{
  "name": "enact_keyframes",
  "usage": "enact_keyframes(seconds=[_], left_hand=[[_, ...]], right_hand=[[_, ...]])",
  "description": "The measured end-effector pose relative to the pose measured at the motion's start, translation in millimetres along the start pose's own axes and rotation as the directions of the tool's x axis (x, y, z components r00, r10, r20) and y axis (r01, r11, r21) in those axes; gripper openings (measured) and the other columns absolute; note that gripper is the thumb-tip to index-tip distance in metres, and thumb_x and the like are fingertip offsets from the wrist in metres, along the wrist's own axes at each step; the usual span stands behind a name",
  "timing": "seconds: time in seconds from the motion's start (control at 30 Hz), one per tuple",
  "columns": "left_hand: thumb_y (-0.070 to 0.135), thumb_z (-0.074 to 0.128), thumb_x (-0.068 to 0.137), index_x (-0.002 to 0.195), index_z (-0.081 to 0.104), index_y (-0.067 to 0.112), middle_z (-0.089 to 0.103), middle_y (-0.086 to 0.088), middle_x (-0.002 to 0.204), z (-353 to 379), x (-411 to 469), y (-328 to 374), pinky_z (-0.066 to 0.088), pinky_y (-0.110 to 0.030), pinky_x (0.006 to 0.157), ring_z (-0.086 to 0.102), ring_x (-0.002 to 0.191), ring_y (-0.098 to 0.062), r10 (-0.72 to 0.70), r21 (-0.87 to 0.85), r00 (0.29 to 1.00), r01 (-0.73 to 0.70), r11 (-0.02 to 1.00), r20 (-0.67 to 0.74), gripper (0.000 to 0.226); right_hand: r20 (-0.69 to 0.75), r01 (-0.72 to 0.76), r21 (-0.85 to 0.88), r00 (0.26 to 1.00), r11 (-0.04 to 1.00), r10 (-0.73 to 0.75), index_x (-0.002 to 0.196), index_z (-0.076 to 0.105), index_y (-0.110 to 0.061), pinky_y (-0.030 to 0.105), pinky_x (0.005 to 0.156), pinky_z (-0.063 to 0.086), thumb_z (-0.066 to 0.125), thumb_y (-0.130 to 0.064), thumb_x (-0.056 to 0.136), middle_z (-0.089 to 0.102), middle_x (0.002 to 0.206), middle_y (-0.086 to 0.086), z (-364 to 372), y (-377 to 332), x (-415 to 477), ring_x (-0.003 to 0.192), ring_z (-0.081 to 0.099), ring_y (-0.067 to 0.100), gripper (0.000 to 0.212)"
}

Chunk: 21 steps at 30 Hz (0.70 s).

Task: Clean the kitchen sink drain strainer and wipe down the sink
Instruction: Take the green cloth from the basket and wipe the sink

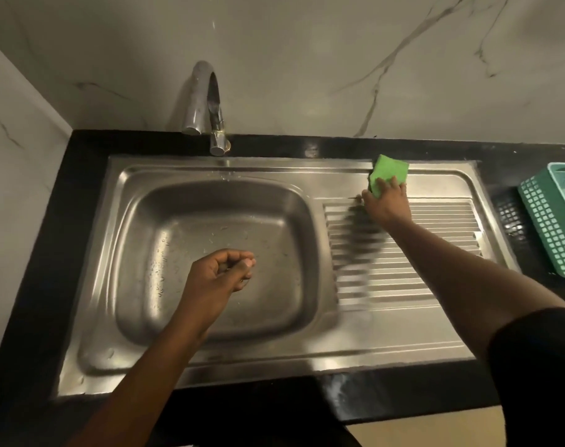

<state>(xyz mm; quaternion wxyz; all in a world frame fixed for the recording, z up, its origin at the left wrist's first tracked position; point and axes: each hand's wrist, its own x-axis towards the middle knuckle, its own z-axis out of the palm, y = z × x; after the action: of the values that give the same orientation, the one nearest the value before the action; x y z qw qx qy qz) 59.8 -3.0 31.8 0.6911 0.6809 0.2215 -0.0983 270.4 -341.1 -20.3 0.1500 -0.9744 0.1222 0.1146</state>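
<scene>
A stainless steel sink is set into a black counter, with a wet basin on the left and a ribbed draining board on the right. My left hand hovers over the middle of the basin with its fingers curled shut, and it hides the drain and strainer. My right hand presses a green sponge flat against the sink's back rim, just above the draining board. I cannot see anything held in my left hand.
A curved chrome faucet stands behind the basin, with no water running. A teal plastic basket sits on the black counter at the far right. Marble-patterned walls close in the back and left.
</scene>
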Motion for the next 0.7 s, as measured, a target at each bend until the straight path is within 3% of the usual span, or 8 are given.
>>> enact_keyframes(seconds=[0.07, 0.17, 0.27, 0.37, 0.47, 0.6, 0.7], left_hand=[[0.007, 0.069, 0.099, 0.106, 0.080, 0.011, 0.080, -0.019, 0.104, -7, 0, -2, 0.060, -0.023, 0.074, 0.073, 0.090, -0.025, -0.003, -0.013, 1.000, 0.003, 1.000, -0.017, 0.014], [0.008, 0.069, 0.099, 0.106, 0.080, 0.014, 0.082, -0.007, 0.110, -16, 1, -5, 0.061, -0.027, 0.077, 0.077, 0.103, -0.030, -0.015, -0.004, 0.999, 0.015, 1.000, -0.032, 0.015], [0.008, 0.069, 0.099, 0.105, 0.080, 0.016, 0.082, -0.006, 0.109, -26, 3, -4, 0.059, -0.028, 0.076, 0.076, 0.107, -0.034, -0.024, -0.019, 0.999, 0.023, 1.000, -0.038, 0.015], [0.008, 0.069, 0.099, 0.102, 0.080, 0.019, 0.083, -0.007, 0.107, -35, 5, -1, 0.061, -0.031, 0.079, 0.076, 0.108, -0.034, -0.015, -0.027, 0.999, 0.014, 1.000, -0.036, 0.016], [0.008, 0.068, 0.100, 0.102, 0.079, 0.019, 0.083, -0.006, 0.108, -50, 6, 1, 0.061, -0.040, 0.085, 0.075, 0.109, -0.035, -0.019, -0.028, 0.998, 0.017, 0.999, -0.052, 0.015], [0.011, 0.068, 0.100, 0.107, 0.080, 0.016, 0.083, -0.005, 0.106, -78, 6, -3, 0.062, -0.047, 0.091, 0.077, 0.105, -0.032, -0.033, -0.025, 0.995, 0.031, 0.999, -0.091, 0.014], [0.012, 0.069, 0.100, 0.107, 0.080, 0.017, 0.083, -0.004, 0.106, -97, 4, -7, 0.062, -0.044, 0.091, 0.078, 0.102, -0.029, -0.055, -0.041, 0.992, 0.051, 0.998, -0.115, 0.014]], right_hand=[[-0.043, -0.034, 0.061, 0.998, 0.998, 0.036, 0.155, 0.039, -0.003, 0.051, 0.128, 0.020, 0.042, -0.034, 0.108, 0.026, 0.167, 0.025, 10, -10, 4, 0.155, 0.019, 0.045, 0.057], [-0.117, -0.060, 0.069, 0.991, 0.996, 0.068, 0.141, 0.051, 0.002, 0.051, 0.123, 0.030, 0.045, -0.018, 0.103, 0.044, 0.154, 0.025, 23, -36, -3, 0.146, 0.035, 0.044, 0.044], [-0.152, 0.042, 0.047, 0.988, 0.998, -0.034, 0.136, 0.057, 0.000, 0.046, 0.123, 0.032, 0.049, -0.009, 0.097, 0.052, 0.148, 0.022, 41, -77, -20, 0.143, 0.041, 0.040, 0.040], [-0.146, 0.142, 0.029, 0.980, 0.989, -0.137, 0.150, 0.049, -0.001, 0.042, 0.127, 0.027, 0.054, -0.011, 0.099, 0.041, 0.162, 0.018, 61, -127, -37, 0.154, 0.032, 0.035, 0.052], [-0.153, 0.147, -0.022, 0.977, 0.989, -0.149, 0.156, 0.041, -0.003, 0.043, 0.128, 0.026, 0.057, -0.013, 0.101, 0.034, 0.167, 0.015, 78, -170, -47, 0.157, 0.027, 0.032, 0.058], [-0.156, 0.156, -0.080, 0.974, 0.985, -0.167, 0.156, 0.040, -0.006, 0.044, 0.126, 0.032, 0.058, -0.011, 0.100, 0.036, 0.166, 0.014, 94, -208, -62, 0.156, 0.029, 0.032, 0.059], [-0.132, 0.306, -0.112, 0.938, 0.946, -0.319, 0.153, 0.047, -0.013, 0.041, 0.124, 0.034, 0.060, -0.008, 0.097, 0.043, 0.163, 0.011, 108, -244, -77, 0.153, 0.034, 0.030, 0.057]])
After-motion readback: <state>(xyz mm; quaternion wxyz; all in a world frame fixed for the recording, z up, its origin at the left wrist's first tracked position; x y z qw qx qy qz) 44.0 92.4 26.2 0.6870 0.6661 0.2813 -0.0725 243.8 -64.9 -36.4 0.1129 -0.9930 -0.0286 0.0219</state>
